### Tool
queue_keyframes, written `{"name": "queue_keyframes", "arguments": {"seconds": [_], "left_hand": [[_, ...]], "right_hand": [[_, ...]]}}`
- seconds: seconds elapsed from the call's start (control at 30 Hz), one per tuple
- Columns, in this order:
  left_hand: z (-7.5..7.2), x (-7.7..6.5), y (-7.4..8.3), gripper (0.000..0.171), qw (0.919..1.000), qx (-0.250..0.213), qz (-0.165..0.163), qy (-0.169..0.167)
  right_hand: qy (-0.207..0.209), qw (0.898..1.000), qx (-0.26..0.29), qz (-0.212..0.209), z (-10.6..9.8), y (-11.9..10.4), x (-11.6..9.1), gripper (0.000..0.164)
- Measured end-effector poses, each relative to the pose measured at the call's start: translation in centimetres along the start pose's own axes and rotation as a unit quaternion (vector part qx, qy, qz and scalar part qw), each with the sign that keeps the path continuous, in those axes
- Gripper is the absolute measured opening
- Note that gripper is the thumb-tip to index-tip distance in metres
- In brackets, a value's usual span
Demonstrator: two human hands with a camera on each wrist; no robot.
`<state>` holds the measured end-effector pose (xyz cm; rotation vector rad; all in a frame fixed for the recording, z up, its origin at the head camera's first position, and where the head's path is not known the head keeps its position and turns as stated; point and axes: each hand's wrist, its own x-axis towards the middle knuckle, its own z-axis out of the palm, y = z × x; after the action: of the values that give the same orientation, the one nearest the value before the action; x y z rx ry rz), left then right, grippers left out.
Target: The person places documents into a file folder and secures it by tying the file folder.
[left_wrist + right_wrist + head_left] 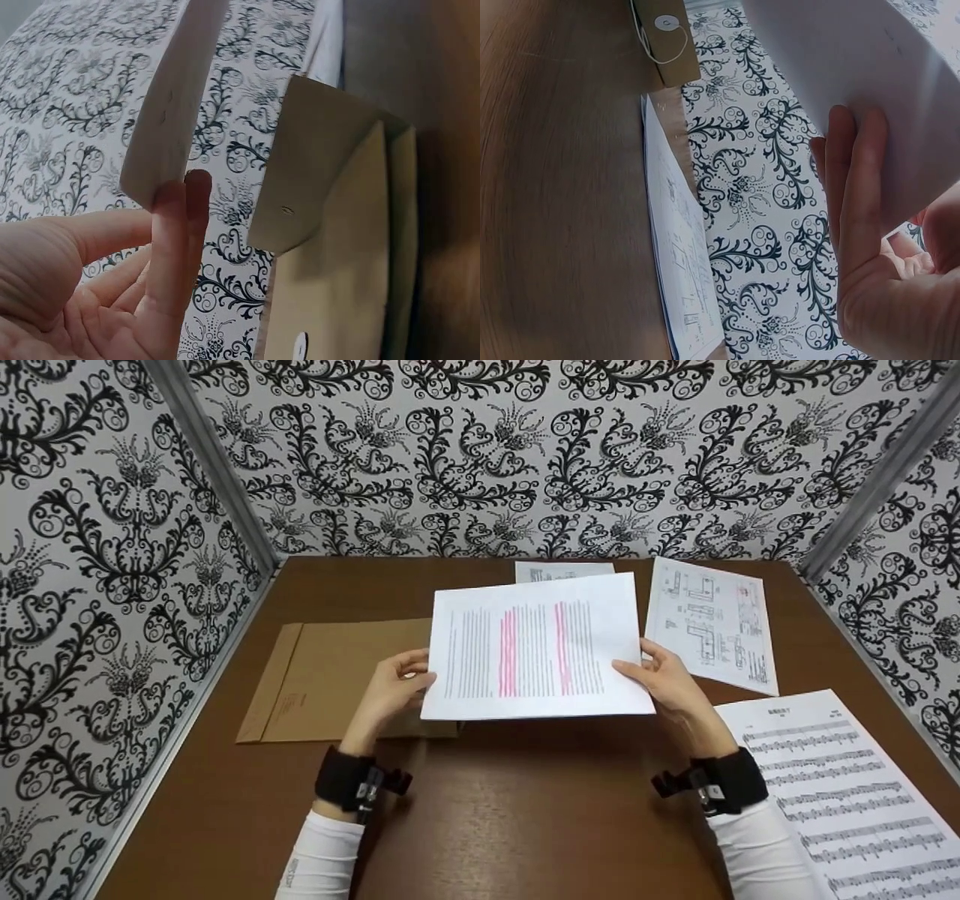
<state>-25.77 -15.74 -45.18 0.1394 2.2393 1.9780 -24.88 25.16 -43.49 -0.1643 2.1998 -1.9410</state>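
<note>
I see the paper [536,649] held above the table [495,817], long axis left-right, right end slightly up in the head view. Left hand [391,686] pinches its left short edge, right hand [670,686] the right one. Printed lines run sideways, near-vertical. Brown envelope [345,682] lies beyond left hand.
</note>
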Motion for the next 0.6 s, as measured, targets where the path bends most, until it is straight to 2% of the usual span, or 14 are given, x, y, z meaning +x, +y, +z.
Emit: {"name": "queue_keyframes", "arguments": {"seconds": [0.13,0.33,0.5,0.6], "left_hand": [[0.4,0.2,-0.5,0.051,0.9989,0.041,0.024,0.003],[1.4,0.1,-1.0,0.053,0.9928,0.106,0.056,0.005],[2.5,0.1,-1.6,0.052,0.9865,0.149,0.067,0.003],[2.9,0.1,-1.9,0.049,0.9799,0.184,0.077,0.005]], "right_hand": [[0.011,1.0,-0.02,0.003,-0.1,0.0,0.0,0.066],[0.03,0.999,-0.029,0.011,-0.4,0.2,0.0,0.064],[0.039,0.999,-0.025,0.013,-0.6,0.2,-0.1,0.062],[0.045,0.998,-0.051,0.011,-1.0,0.2,-0.2,0.06]]}}
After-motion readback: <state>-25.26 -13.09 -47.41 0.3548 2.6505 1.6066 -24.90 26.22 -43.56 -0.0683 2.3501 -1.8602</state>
